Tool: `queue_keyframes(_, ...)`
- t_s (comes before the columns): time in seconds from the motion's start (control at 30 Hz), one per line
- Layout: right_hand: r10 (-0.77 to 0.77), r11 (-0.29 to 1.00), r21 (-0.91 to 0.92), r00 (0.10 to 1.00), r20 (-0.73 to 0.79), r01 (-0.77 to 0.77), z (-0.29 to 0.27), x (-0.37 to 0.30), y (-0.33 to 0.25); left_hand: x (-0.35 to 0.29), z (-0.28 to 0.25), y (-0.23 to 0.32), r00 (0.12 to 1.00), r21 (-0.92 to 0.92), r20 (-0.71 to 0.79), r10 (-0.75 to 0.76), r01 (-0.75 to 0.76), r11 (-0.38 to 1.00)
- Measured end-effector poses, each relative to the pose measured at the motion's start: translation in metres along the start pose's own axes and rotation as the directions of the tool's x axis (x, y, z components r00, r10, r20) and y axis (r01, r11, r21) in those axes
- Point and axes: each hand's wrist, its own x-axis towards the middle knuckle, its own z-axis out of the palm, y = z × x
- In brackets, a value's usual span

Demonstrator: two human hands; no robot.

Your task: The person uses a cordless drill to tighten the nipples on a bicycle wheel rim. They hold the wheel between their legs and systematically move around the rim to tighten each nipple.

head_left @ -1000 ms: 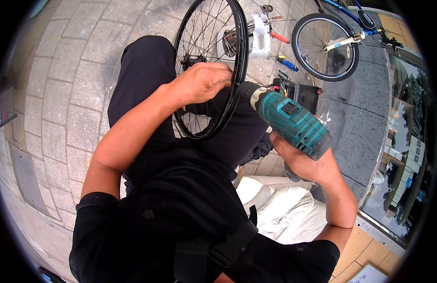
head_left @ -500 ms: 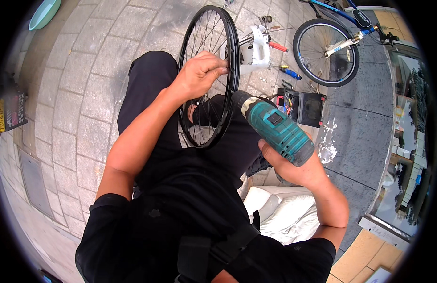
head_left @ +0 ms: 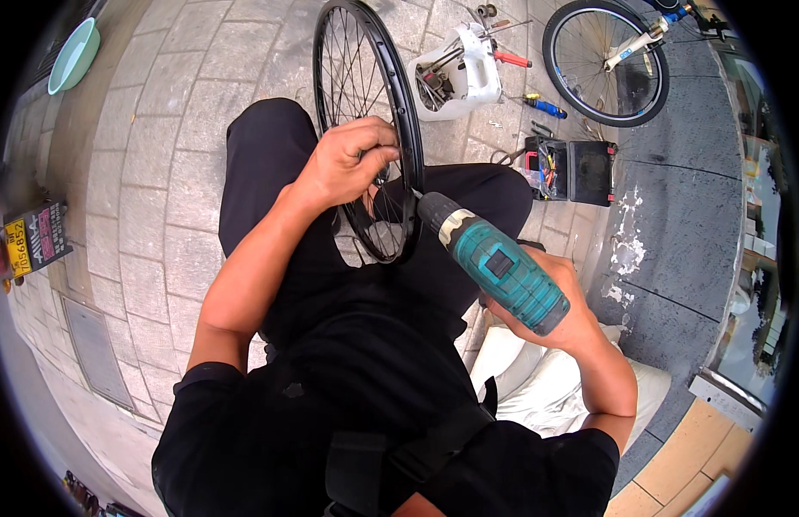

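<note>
A black bicycle wheel rim [head_left: 400,103] with spokes stands upright between my legs, without a tyre. Bent fingers of my left hand [head_left: 352,159] pinch at its spokes, close against the inner side of the rim; the exact spot between the fingertips is hidden. My right hand [head_left: 580,312] is wrapped round the grip of a teal and black cordless drill [head_left: 507,269], seen from above. Its chuck points at the rim's outer face, and the bit tip meets the rim just below my left hand. Most of the right fingers are hidden under the drill.
Beyond the wheel stands a cut white plastic jug [head_left: 481,82] holding tools. A blue screwdriver [head_left: 546,108] and an open toolbox [head_left: 572,168] lie to the right. Farther off is a bicycle's front wheel [head_left: 606,65]. A white sack [head_left: 537,388] sits beside my right hip.
The drill has swung lower and nearer me, its bit still at the rim. My left hand and the wheel have shifted slightly left in view; the whole view has turned a little.
</note>
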Motion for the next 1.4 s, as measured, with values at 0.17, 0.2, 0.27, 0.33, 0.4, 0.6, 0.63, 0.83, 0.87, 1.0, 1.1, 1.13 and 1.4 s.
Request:
queue_keyframes(0.17, -0.054, 0.995, -0.083, 0.999, 0.008, 0.054, -0.017, 0.006, -0.002, -0.002, -0.003, 0.002, 0.999, 0.019, 0.033, -0.016, 0.016, 1.000)
queue_keyframes(0.2, -0.010, 0.999, -0.039, 1.000, -0.009, 0.010, -0.018, 0.009, -0.003, -0.002, -0.003, 0.000, 0.999, 0.008, 0.032, -0.016, 0.016, 1.000)
queue_keyframes(0.27, 0.078, 0.996, 0.049, 0.996, -0.036, -0.076, -0.018, 0.017, -0.008, -0.003, -0.003, -0.004, 0.999, -0.012, 0.030, -0.015, 0.015, 1.000)
queue_keyframes(0.33, 0.079, 0.997, 0.012, 0.996, -0.030, -0.079, -0.022, 0.026, -0.010, -0.003, -0.003, -0.006, 0.999, -0.024, 0.034, -0.029, 0.030, 0.999)
queue_keyframes(0.4, 0.083, 0.996, 0.036, 0.997, -0.006, -0.082, -0.025, 0.033, -0.008, -0.003, -0.004, -0.007, 0.999, -0.031, 0.033, -0.034, 0.035, 0.999)
queue_keyframes(0.6, 0.054, 0.998, 0.024, 0.998, 0.032, -0.055, -0.029, 0.039, 0.005, 0.000, -0.004, -0.002, 0.999, -0.025, 0.028, -0.023, 0.023, 0.999)
queue_keyframes(0.63, 0.070, 0.996, 0.047, 0.997, 0.035, -0.072, -0.029, 0.040, 0.004, 0.000, -0.005, -0.001, 0.999, -0.023, 0.033, -0.025, 0.026, 0.999)
queue_keyframes(0.83, 0.127, 0.985, 0.111, 0.991, 0.039, -0.130, -0.027, 0.043, 0.001, 0.000, -0.006, -0.003, 0.998, -0.032, 0.057, -0.027, 0.029, 0.999)
queue_keyframes(0.87, 0.131, 0.984, 0.113, 0.991, 0.035, -0.134, -0.026, 0.043, -0.001, 0.000, -0.006, -0.003, 0.998, -0.034, 0.060, -0.029, 0.031, 0.999)
queue_keyframes(1.0, 0.072, 0.995, 0.056, 0.994, 0.080, -0.076, -0.031, 0.047, -0.001, 0.000, -0.006, -0.001, 0.999, -0.031, 0.042, -0.028, 0.030, 0.999)
queue_keyframes(1.1, 0.072, 0.995, 0.067, 0.994, 0.080, -0.078, -0.032, 0.048, -0.002, 0.000, -0.006, -0.003, 0.999, -0.024, 0.037, -0.015, 0.016, 1.000)
queue_keyframes(1.13, 0.113, 0.989, 0.086, 0.991, 0.071, -0.119, -0.032, 0.049, -0.004, 0.000, -0.005, -0.003, 0.999, -0.021, 0.037, -0.011, 0.012, 1.000)
queue_keyframes(1.4, 0.202, 0.979, -0.029, 0.960, 0.194, -0.200, -0.060, 0.069, -0.017, 0.002, -0.005, -0.002, 0.997, -0.040, 0.064, -0.030, 0.032, 0.999)
